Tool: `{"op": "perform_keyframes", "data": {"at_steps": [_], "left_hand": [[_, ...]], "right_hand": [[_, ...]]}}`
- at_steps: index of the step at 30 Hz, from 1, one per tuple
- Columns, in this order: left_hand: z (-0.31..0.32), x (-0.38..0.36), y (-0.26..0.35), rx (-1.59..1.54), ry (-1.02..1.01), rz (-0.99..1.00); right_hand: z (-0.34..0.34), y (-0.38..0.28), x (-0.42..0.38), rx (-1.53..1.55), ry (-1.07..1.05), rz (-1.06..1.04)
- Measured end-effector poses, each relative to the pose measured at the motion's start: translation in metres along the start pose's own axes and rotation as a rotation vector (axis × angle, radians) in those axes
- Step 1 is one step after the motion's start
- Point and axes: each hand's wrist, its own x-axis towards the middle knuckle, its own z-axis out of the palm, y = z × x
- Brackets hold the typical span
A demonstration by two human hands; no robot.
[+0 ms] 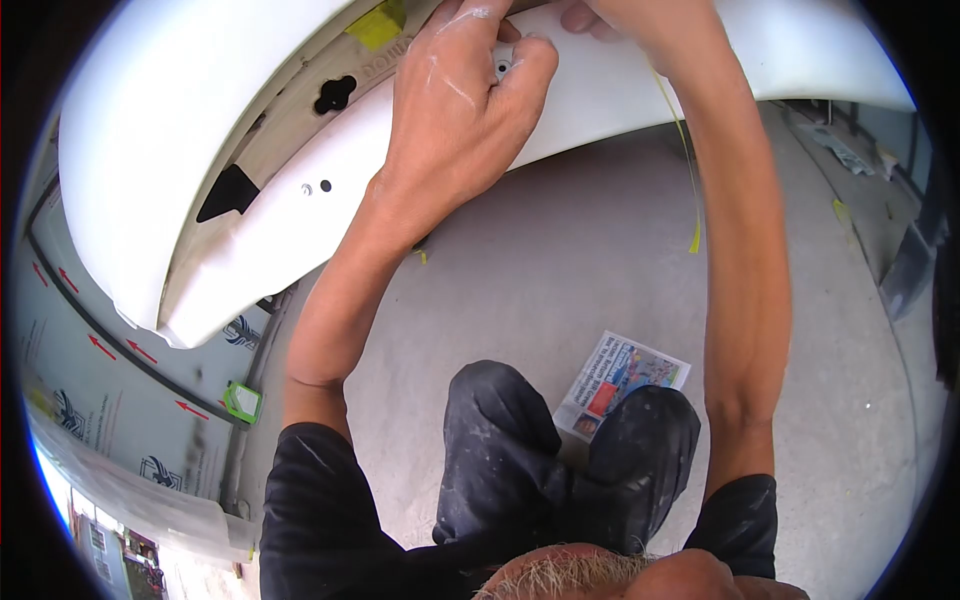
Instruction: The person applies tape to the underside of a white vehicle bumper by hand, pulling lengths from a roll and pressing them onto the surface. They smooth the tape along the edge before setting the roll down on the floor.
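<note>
A large white curved panel [650,80], which looks like a vehicle body part, spans the top of the view. Its recessed inner side has dark cut-outs and small round holes. My left hand [455,85], dusted with white, lies over the panel's edge. Its fingers are curled in and partly cut off at the top, so what they grip is hidden. My right hand [635,22] is at the top edge over the panel, blurred and mostly out of frame. A thin yellow-green tape strip [686,170] hangs below it, beside my right forearm. More yellow-green tape [376,25] sticks inside the recess.
A folded newspaper [630,380] lies on the grey floor [500,290] by my knees. At left, printed sheeting [110,370] with red arrows lines the side, with a green box [242,402] by it. Plastic scraps [840,150] lie at right.
</note>
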Motion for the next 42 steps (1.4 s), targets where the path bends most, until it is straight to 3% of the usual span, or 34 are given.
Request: {"op": "perform_keyframes", "data": {"at_steps": [1, 4, 6, 9, 13, 15, 19, 22, 28, 33, 39, 42], "left_hand": [[0.000, -0.002, 0.004, -0.063, 0.012, -0.008], [-0.009, 0.000, 0.017, -0.124, -0.044, -0.128], [-0.005, 0.002, 0.007, -0.090, 0.021, -0.029], [0.018, 0.007, -0.029, -0.049, 0.193, 0.269], [0.013, 0.003, -0.002, -0.148, 0.098, 0.044], [0.014, 0.002, 0.001, -0.174, 0.106, 0.016], [0.023, 0.009, -0.021, -0.168, 0.190, 0.173], [0.019, 0.003, -0.003, -0.073, 0.212, 0.162], [0.020, 0.002, 0.004, -0.275, 0.227, 0.064], [0.026, 0.005, -0.012, -0.358, 0.165, 0.078], [0.027, 0.007, -0.014, -0.229, 0.243, 0.134], [0.021, -0.003, 0.003, -0.222, 0.266, 0.159]], "right_hand": [[0.001, 0.002, -0.001, 0.058, -0.029, -0.081], [-0.005, -0.020, -0.016, 0.068, -0.055, -0.023], [-0.008, -0.014, -0.019, 0.086, -0.109, -0.086], [-0.012, 0.000, -0.018, 0.089, -0.124, -0.111], [-0.010, -0.001, -0.011, 0.122, -0.133, 0.046], [-0.016, -0.002, -0.017, 0.149, -0.220, -0.009], [-0.015, 0.003, -0.014, 0.205, -0.325, -0.050], [-0.012, 0.004, -0.011, 0.211, -0.332, -0.036], [-0.017, -0.004, -0.015, 0.184, -0.341, -0.017], [-0.010, -0.020, -0.032, 0.117, -0.111, 0.116], [-0.007, 0.005, -0.052, 0.001, 0.065, -0.273], [0.000, 0.010, -0.055, -0.196, 0.252, -0.582]]}}
